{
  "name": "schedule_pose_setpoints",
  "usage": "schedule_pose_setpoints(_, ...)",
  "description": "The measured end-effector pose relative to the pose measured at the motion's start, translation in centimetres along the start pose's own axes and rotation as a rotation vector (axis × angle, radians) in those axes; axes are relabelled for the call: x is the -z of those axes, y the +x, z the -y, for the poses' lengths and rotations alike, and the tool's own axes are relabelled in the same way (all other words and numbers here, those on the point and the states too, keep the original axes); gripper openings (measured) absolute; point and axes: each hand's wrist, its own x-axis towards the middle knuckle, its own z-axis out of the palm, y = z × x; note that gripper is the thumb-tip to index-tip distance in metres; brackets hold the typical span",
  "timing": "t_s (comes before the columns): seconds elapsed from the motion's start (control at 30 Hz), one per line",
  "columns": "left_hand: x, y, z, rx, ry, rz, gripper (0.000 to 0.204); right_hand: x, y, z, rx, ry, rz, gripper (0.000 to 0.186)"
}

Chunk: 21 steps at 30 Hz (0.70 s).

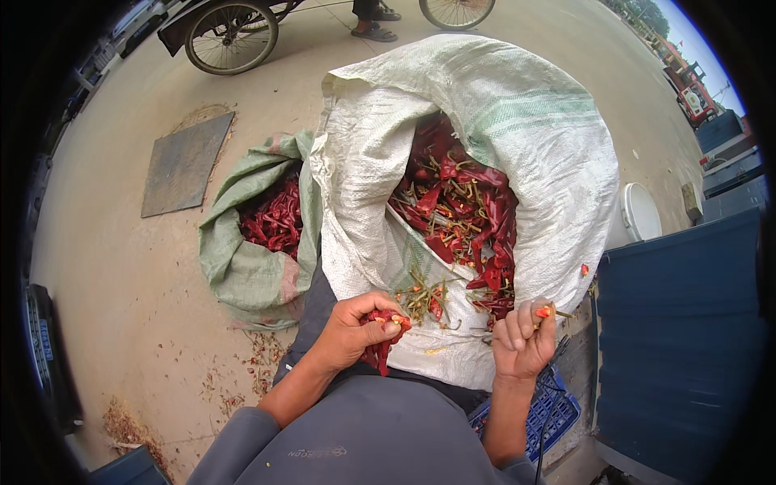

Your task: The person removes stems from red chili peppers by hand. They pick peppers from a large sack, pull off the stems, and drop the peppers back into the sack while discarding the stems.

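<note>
Dried red chillies (pixel 380 347) are bunched in my left hand (pixel 361 327), its fingers wrapped round them near the lap. My right hand (pixel 521 343), raised to the right, pinches a chilli stem (pixel 566 314) with a small red-orange piece at its end. Between and beyond both hands lies a large white woven sack (pixel 558 162), rolled open and full of red chillies (pixel 453 202) mixed with green stems. A loose pile of stems (pixel 424 297) rests on its front fabric. A green sack (pixel 242 283) of chillies stands to the left.
A grey plate (pixel 182 162) lies on the concrete at left. At right are a white bucket (pixel 638 214), dark blue panel (pixel 671 339) and blue crate (pixel 554 412) beside my legs. A person's sandalled feet (pixel 372 31) and a cart (pixel 226 40) are at the top; a red vehicle (pixel 695 97) stands far right.
</note>
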Motion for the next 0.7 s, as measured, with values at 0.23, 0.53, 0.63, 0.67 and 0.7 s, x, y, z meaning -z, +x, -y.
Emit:
schedule_pose_setpoints(0.23, 8.5, 0.9, -6.9, -0.383, 0.212, -0.641, 0.018, 3.4, -0.1, 11.1, 0.560, -0.953, -0.628, 0.024)
schedule_pose_setpoints(0.53, 9.5, 4.7, -6.6, -0.422, 0.905, -0.941, 0.032, 0.3, 0.8, 5.9, 0.955, -2.264, -0.516, 0.026)
schedule_pose_setpoints(0.63, 5.4, 5.6, -3.8, -0.391, 0.755, -0.665, 0.013, -1.4, 3.4, -0.2, 0.814, -2.019, -0.091, 0.017)
schedule_pose_setpoints(0.67, 3.4, 6.2, -3.0, -0.415, 0.845, -0.584, 0.011, -1.2, 4.1, -1.8, 0.697, -2.044, -0.019, 0.017)
schedule_pose_setpoints(0.7, 1.5, 6.3, -2.7, -0.434, 0.942, -0.513, 0.009, -0.9, 5.1, -3.4, 0.643, -2.010, 0.042, 0.020)
